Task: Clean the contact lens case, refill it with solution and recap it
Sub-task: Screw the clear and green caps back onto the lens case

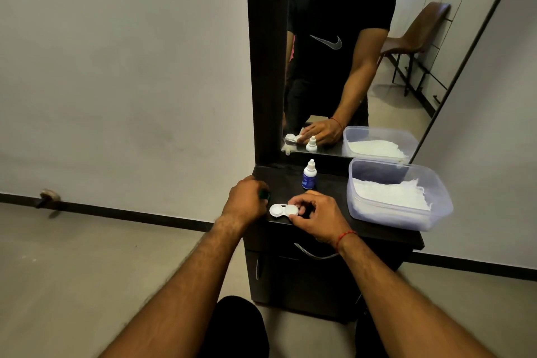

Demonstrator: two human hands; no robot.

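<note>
A white two-well contact lens case [283, 209] lies on the dark cabinet top [328, 183] near its front left corner. Both wells show without caps. My right hand [315, 216] grips the case's right end with thumb and fingers. My left hand [247, 197] rests at the cabinet's left edge, closed around a small green cap [263, 193] that peeks out between the fingers. Just behind the case stands a small solution bottle [309, 175], white with a blue label, capped and upright.
A clear plastic tub [401, 213] holding white tissues [390, 193] fills the cabinet's right side. A tall mirror [348, 52] rises at the back and reflects the person and the objects. The cabinet has a front drawer handle [313, 254]. Bare floor lies to the left.
</note>
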